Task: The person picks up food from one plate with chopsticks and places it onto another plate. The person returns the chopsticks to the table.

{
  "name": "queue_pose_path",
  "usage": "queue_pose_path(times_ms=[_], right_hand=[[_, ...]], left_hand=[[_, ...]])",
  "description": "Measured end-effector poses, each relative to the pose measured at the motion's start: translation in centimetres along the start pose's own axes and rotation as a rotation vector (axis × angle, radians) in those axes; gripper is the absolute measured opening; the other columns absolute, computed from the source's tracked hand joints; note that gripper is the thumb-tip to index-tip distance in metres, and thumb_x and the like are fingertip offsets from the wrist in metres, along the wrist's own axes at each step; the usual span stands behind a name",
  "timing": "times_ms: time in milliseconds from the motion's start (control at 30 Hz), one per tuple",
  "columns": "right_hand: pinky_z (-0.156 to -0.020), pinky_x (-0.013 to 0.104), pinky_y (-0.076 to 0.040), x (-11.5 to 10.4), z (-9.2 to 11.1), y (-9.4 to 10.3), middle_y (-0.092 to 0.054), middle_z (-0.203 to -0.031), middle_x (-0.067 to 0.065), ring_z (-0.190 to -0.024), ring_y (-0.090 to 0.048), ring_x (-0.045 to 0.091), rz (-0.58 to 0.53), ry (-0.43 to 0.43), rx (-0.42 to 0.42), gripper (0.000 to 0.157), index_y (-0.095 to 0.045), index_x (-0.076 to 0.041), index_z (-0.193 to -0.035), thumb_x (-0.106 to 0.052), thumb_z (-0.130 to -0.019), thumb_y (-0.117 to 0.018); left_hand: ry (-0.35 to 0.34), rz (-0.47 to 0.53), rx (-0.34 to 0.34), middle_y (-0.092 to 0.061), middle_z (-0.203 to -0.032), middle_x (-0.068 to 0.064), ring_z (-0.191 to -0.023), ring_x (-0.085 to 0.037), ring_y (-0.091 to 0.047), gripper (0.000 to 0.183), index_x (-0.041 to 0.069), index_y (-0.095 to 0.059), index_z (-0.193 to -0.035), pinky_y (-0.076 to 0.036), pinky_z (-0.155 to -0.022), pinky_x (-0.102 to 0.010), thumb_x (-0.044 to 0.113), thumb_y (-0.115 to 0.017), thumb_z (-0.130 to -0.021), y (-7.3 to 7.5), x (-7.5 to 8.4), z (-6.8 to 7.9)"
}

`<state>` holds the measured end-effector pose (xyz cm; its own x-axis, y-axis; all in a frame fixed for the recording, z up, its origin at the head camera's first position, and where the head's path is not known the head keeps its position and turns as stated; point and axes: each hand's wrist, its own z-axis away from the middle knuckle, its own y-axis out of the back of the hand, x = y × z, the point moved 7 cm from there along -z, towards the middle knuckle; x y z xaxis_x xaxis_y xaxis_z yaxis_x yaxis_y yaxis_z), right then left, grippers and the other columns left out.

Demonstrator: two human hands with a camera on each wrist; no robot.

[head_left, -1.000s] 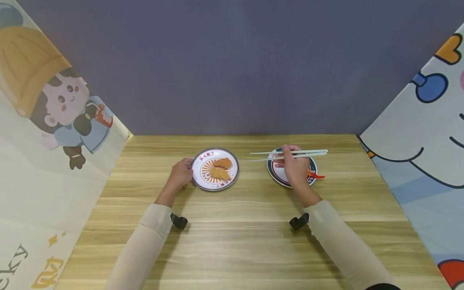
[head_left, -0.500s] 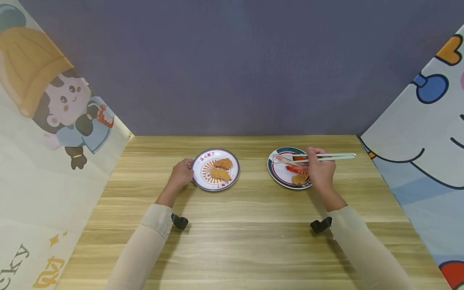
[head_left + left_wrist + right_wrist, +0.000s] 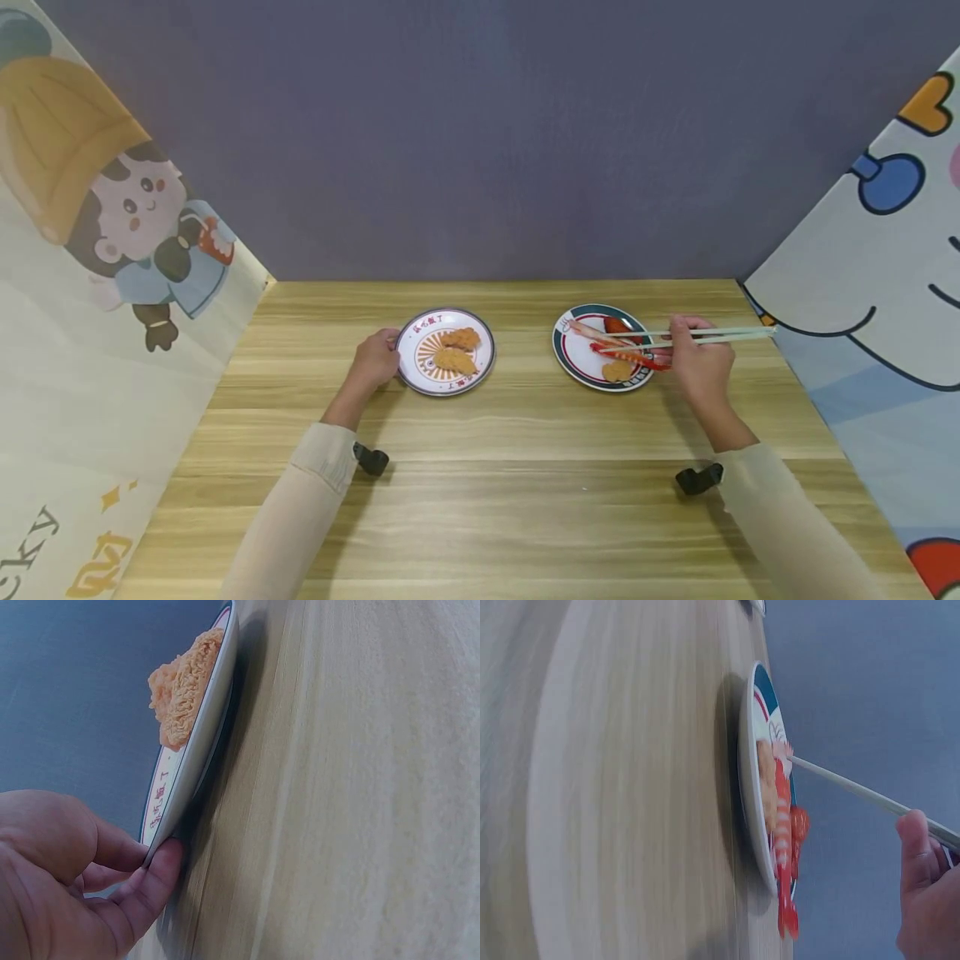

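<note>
While the left hand (image 3: 375, 358) pinches the rim of the left plate (image 3: 411, 342), which carries two golden fried pieces (image 3: 454, 360), the right hand (image 3: 701, 362) grips a pair of pale chopsticks (image 3: 862, 792). Their tips reach over the right plate (image 3: 573, 354), where a striped red shrimp (image 3: 782, 840) lies with its tail past the rim, near a tan nugget (image 3: 617, 371). Both plates sit well apart on the table (image 3: 510, 467).

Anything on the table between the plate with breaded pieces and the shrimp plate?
No, just bare tabletop between the plate with breaded pieces and the shrimp plate. Head view shows it; the chopsticks' tips show over the shrimp plate, outside that gap.
</note>
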<state>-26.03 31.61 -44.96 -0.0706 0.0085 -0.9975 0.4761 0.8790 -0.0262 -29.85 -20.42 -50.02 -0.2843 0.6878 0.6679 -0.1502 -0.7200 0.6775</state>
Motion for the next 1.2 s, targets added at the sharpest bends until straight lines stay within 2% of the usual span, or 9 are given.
queue_pose_path(times_ms=[167,400,633,800,1000,1200], right_hand=[[-0.044,0.025,-0.056,-0.2,0.0,1.2,-0.071,-0.067,0.000,-0.048,-0.069,0.011,0.007,0.022,0.017,0.014,-0.066,-0.007,-0.089,-0.016,-0.099,-0.064],[-0.041,0.024,-0.054,-0.2,0.0,2.2,-0.070,-0.064,0.002,-0.046,-0.068,0.011,0.014,0.051,0.039,0.019,-0.064,-0.005,-0.083,-0.016,-0.099,-0.063],[-0.043,0.024,-0.055,0.4,-0.1,2.4,-0.069,-0.064,-0.001,-0.047,-0.069,0.010,0.120,0.082,0.056,0.021,-0.065,-0.007,-0.081,-0.017,-0.100,-0.061],[-0.042,0.026,-0.055,0.1,0.6,2.1,-0.066,-0.059,0.002,-0.043,-0.067,0.012,0.057,0.087,0.071,0.022,-0.064,-0.006,-0.079,-0.011,-0.099,-0.059],[-0.041,0.025,-0.054,0.9,0.2,2.5,-0.065,-0.060,0.003,-0.041,-0.066,0.012,-0.035,0.099,0.088,0.021,-0.064,-0.006,-0.079,-0.011,-0.100,-0.059],[-0.040,0.025,-0.054,0.9,0.2,2.7,-0.067,-0.058,0.002,-0.041,-0.066,0.012,-0.064,0.103,0.107,0.023,-0.064,-0.007,-0.078,-0.010,-0.099,-0.057]], left_hand=[[0.000,0.017,0.011,-0.063,-0.129,-0.023,-0.102,-0.030,-0.067,0.053,0.005,-0.045,-0.151,-0.058,-0.081,-0.031,0.005,-0.045,-0.098,0.1,-0.2,0.0],[-0.013,0.007,0.019,-0.065,-0.128,-0.024,-0.096,-0.028,-0.068,0.053,0.004,-0.046,-0.151,-0.057,-0.077,-0.029,0.005,-0.045,-0.098,0.1,-0.1,-0.1],[-0.013,0.009,0.022,-0.064,-0.128,-0.025,-0.096,-0.028,-0.068,0.053,0.004,-0.046,-0.151,-0.057,-0.075,-0.028,0.004,-0.045,-0.098,0.1,-0.1,0.0],[-0.010,0.006,0.015,-0.063,-0.132,-0.024,-0.105,-0.031,-0.067,0.053,0.004,-0.045,-0.151,-0.058,-0.082,-0.031,0.005,-0.044,-0.099,-0.1,-0.2,0.1],[0.005,0.009,0.011,-0.063,-0.132,-0.025,-0.104,-0.031,-0.067,0.053,0.004,-0.044,-0.152,-0.058,-0.080,-0.030,0.005,-0.045,-0.099,-0.1,0.0,0.2],[0.004,0.013,0.010,-0.063,-0.132,-0.024,-0.106,-0.032,-0.067,0.053,0.004,-0.044,-0.152,-0.059,-0.083,-0.032,0.005,-0.045,-0.099,-0.1,0.0,0.1]])
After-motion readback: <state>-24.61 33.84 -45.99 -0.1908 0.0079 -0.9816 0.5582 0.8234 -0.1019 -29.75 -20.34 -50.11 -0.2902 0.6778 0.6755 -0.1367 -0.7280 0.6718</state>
